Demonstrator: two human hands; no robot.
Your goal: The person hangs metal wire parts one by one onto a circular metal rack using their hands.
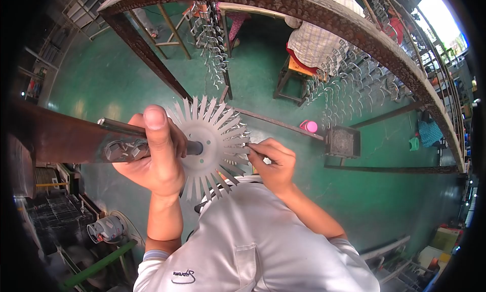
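Observation:
A grey metal disc (202,135) with long slotted teeth round its rim stands near the middle, mounted on a short shaft (194,148). My left hand (162,160) is closed around the shaft area on the disc's left side, thumb upward, beside the bolted end of a brown metal beam (61,135). Thumb and fingertips of my right hand (276,163) are pinched together at the disc's right edge; what they hold is too small to make out. Shiny small metal pieces (235,132) show among the teeth on that side.
A brown metal frame (324,16) arches overhead with many hanging hooks (354,79). Beyond it a person (316,41) sits on a stool (291,79). A pink cup (310,126) and a metal box (343,141) are at the right, a gas cylinder (107,228) at lower left.

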